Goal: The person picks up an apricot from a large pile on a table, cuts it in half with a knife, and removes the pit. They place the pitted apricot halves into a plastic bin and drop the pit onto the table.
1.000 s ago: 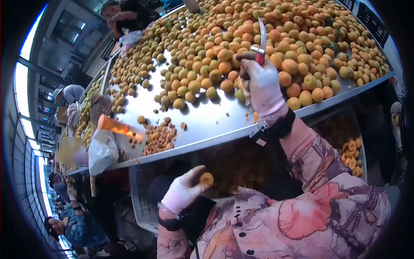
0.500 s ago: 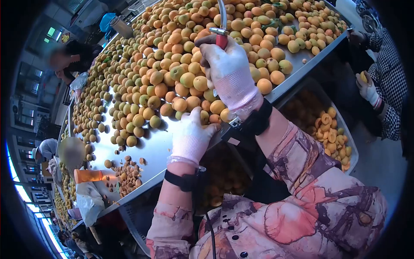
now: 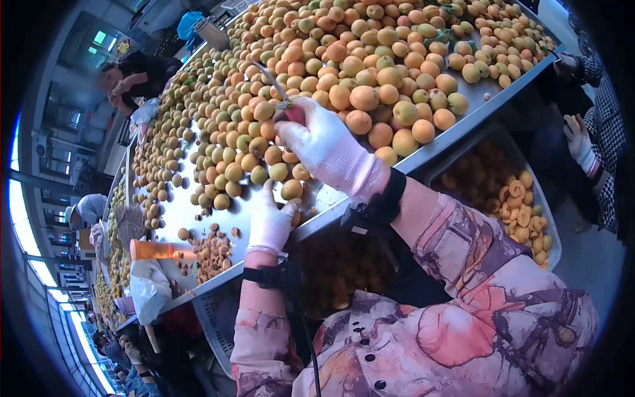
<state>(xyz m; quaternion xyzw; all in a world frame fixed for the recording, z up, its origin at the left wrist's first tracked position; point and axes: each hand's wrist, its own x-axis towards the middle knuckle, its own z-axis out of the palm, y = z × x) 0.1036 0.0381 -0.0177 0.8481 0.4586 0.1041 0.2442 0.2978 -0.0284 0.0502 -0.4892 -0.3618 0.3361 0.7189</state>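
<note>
My right hand (image 3: 321,139), in a white knit glove, is closed round the red handle of a knife (image 3: 270,81). Its curved blade points up and left over the heaped apricots (image 3: 364,98). My left hand (image 3: 269,221), gloved too, rests low at the near edge of the metal table (image 3: 248,213). Its forefinger and thumb are spread, with an apricot (image 3: 292,190) lying in the gap between them. Whether they touch this fruit is hard to tell. The other left fingers are mostly hidden.
Left of my left hand lie a pile of apricot stones (image 3: 213,251), an orange cylinder (image 3: 151,249) and a plastic bag (image 3: 149,288). Below the table edge at right stands a crate (image 3: 552,241) of halved apricots. A co-worker's gloved hand (image 3: 579,142) is at far right; other people work at left.
My right hand has moved down and left, tilting the knife blade leftward. My left hand has shifted left along the table edge. The whole scene has slid right in view.
</note>
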